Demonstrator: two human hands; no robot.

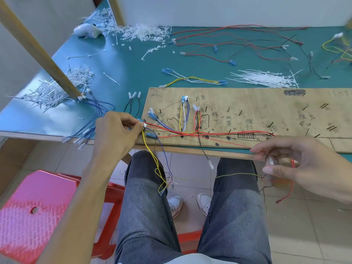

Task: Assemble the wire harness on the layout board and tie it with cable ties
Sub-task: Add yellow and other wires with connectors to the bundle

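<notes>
The left grip (118,132), a bare hand, pinches one white connector (145,125) between thumb and fingertips at the left end of the board (266,111). The right grip (304,164) is half curled just off the desk's near edge, its thumb and fingers closed lightly on a red wire (290,190). Something clear between those fingers is too blurred to name.

From the connector, one yellow wire (150,151) and one purple wire hang down to the lap. Red wires run along the board's near edge toward the right grip. The harness (190,131) lies on the board's left half. It has two upright loops, one yellow, white and purple, the other red and yellow, and at least three blue plugs at the left end. One black lead (203,151) drops over the near edge.

The board lies along the near edge of the green desk (133,69). Just past its far edge lie one pile of ties (264,79) and one yellow-and-white lead set (194,80). Tie scraps (141,33) form two heaps, one at the far left corner and one on the left edge. Three black capped leads (134,95) lie by the board's far left corner.
</notes>
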